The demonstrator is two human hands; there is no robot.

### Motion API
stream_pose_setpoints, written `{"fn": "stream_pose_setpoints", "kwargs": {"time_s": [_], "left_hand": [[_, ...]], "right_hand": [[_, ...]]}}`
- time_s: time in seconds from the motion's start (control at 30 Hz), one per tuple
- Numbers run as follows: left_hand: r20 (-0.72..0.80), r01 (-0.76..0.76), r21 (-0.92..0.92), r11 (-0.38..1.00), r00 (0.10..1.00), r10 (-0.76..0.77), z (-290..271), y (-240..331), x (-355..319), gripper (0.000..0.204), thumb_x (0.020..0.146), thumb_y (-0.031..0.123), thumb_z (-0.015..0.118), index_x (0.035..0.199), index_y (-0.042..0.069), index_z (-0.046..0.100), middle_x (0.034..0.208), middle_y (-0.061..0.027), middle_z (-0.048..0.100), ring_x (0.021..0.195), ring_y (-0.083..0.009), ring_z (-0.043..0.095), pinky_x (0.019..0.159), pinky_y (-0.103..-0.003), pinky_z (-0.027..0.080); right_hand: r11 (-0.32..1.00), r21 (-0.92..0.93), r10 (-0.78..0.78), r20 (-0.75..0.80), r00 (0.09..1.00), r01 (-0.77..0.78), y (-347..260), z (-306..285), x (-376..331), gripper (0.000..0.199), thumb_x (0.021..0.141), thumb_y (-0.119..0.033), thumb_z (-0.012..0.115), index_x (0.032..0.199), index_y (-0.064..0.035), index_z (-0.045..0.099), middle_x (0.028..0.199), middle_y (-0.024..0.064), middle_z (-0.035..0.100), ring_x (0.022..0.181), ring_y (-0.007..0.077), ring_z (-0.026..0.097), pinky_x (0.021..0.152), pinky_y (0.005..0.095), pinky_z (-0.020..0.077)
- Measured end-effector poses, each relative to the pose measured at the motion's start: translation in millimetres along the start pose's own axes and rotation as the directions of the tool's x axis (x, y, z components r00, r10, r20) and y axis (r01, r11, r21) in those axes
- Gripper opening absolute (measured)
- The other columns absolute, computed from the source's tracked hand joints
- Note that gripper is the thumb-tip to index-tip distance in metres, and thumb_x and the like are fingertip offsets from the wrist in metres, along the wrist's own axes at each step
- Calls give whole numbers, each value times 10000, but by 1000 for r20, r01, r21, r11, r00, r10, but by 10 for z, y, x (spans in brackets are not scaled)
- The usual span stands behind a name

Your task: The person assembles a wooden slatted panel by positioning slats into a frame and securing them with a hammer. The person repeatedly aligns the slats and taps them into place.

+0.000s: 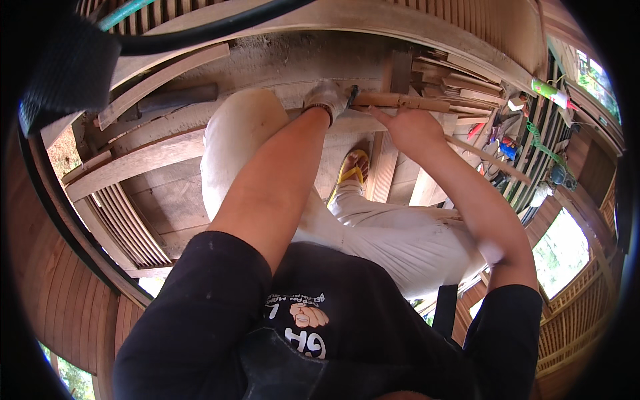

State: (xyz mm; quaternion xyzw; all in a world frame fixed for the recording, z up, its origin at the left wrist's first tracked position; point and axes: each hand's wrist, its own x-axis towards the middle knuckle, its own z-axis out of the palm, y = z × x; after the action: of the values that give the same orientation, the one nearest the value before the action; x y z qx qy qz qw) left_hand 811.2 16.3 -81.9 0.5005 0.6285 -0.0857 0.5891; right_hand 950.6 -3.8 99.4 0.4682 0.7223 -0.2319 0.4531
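- The person sits on a plank floor point(160, 200) with pale trousers point(400, 240) drawn up, both arms reaching away toward twelve o'clock, where a brown wooden stick point(407, 101) lies roughly level across a wooden beam point(167, 123).
- The left hand point(327, 99) wears a whitish work glove and is curled shut round a dark-tipped tool point(352, 95), whose end sits at the stick's nine o'clock end. Whether it is a knife or a chisel cannot be told.
- The right hand point(415, 127) is bare and lies just below the stick at its middle. Its index finger stretches toward nine o'clock along the stick and the other fingers fold loosely under, touching the wood to steady it rather than pinching it.
- A yellow sandal point(353, 168) on one foot shows at six o'clock of the stick, between the two forearms.
- Judged from the grip, the step in hand is trimming or shaving the stick's end, with the bare hand serving as a clamp.
- The next move would call for keeping the stick pressed flat to its support and the right index finger out of the blade's line, since it points straight at the tool.
- At two o'clock lies a stack of cut wooden slats point(460, 80). Farther toward three o'clock sit a green-and-white tube point(550, 90) and a scatter of small tools point(507, 143) too small to name.
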Motion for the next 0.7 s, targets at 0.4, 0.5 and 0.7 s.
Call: {"fn": "stream_pose_setpoints", "kwargs": {"time_s": [0.4,0.5,0.7], "left_hand": [[-16,56,151,987,998,-54,51,205,-58,638,883,658,561,1150,103,729,1197,-183,686,1141,-360,644,969,-435,505],[-148,160,234,959,981,-127,4,345,-200,682,899,690,488,1135,98,733,1179,-180,694,1134,-359,649,974,-440,500],[-322,244,301,922,936,-143,191,431,-163,664,903,711,437,1071,150,749,1131,-178,711,1110,-365,659,954,-447,499]], "right_hand": [[833,546,54,-242,969,90,1240,636,-441,326,920,-54,482,1192,-91,657,1014,211,670,992,419,633,874,490,508],[915,402,254,-515,819,-32,1478,759,-510,358,865,-25,540,1168,-130,699,1083,120,671,1094,328,606,975,459,465],[864,409,498,-615,612,-292,2246,1982,-223,546,777,67,561,1251,-182,667,1183,69,648,1190,310,551,1125,485,346]]}}
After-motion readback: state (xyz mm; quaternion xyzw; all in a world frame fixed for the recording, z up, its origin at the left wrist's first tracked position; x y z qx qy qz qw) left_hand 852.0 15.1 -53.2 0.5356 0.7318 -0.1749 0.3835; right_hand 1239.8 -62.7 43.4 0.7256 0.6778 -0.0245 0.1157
